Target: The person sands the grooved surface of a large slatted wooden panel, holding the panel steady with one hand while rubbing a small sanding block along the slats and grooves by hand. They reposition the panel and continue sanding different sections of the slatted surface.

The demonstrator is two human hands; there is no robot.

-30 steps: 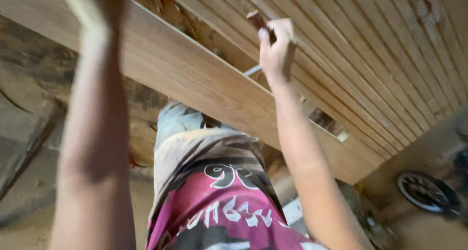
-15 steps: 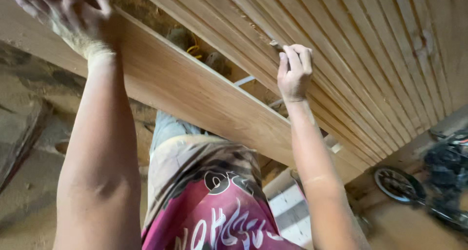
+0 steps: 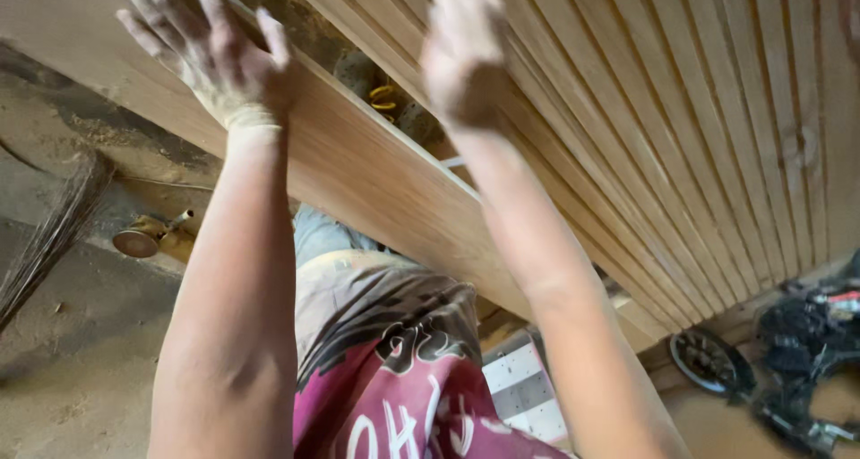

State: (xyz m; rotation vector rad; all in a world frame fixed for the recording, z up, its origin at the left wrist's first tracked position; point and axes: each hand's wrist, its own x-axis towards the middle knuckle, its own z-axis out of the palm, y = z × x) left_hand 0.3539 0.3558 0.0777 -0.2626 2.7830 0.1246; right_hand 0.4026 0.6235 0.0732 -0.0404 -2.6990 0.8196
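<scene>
Both arms reach upward, elbows nearly straight. The left hand (image 3: 215,60) is spread flat, fingers splayed and dusty (palm pressed away from the camera). The right hand (image 3: 461,51) is blurred, its fingers apparently loosely curled.

We see a long wooden plank (image 3: 376,177), pale brown with a fine straight grain and a smooth face, running at a slant from the upper left down toward the lower right. Its long upper edge lies just beside the grooved wooden panelling (image 3: 681,128), a wide field of narrow parallel boards in the same warm tone, with a dark gap open between the two near the top. The plank's far right end is hidden.
</scene>
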